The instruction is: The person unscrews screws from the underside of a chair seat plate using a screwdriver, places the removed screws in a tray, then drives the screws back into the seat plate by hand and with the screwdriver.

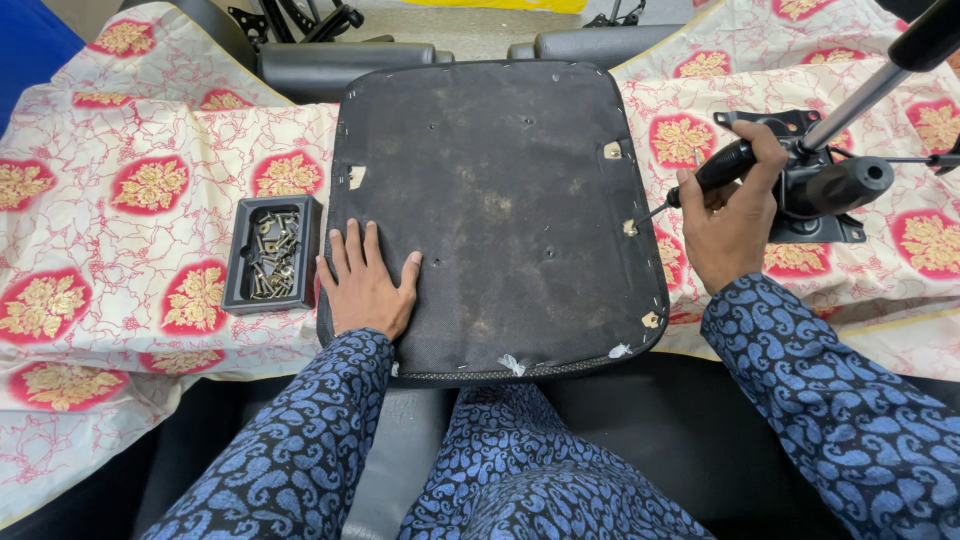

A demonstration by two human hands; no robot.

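Overhead view of a seated person at a cloth-covered worktable. An upturned chair seat pan (pixel 500 210), its black fabric underside facing up, lies at the centre of the table with its near edge overhanging toward the person's lap. The left hand (pixel 365 285) rests flat on the pan near its 8 o'clock corner, palm down, fingers spread and holding nothing. The right hand (pixel 735 225) is at 3 o'clock of the pan, just off its right edge, closed around the black handle of a screwdriver (pixel 700 180); the thin shaft slants down and left, and its tip meets the pan's right rim beside a small pale mounting tab (pixel 630 227). Similar pale tabs and torn fabric scraps show along the rim at 1, 5 and 6 o'clock.

At 9 o'clock of the pan, just beside the left hand, a black rectangular tray (pixel 272 253) holds loose screws and small metal fittings. At 3 o'clock, behind the right hand and partly hidden by it, a black chair tilt mechanism (pixel 820 185) lies on the cloth, with a chrome gas-lift column (pixel 860 95) rising toward 1 o'clock. The floral red-and-cream tablecloth (pixel 150 190) covers the table. At 12 o'clock, black padded armrests (pixel 340 60) lie against the pan's far edge. Both forearms wear blue paisley sleeves (pixel 830 400).
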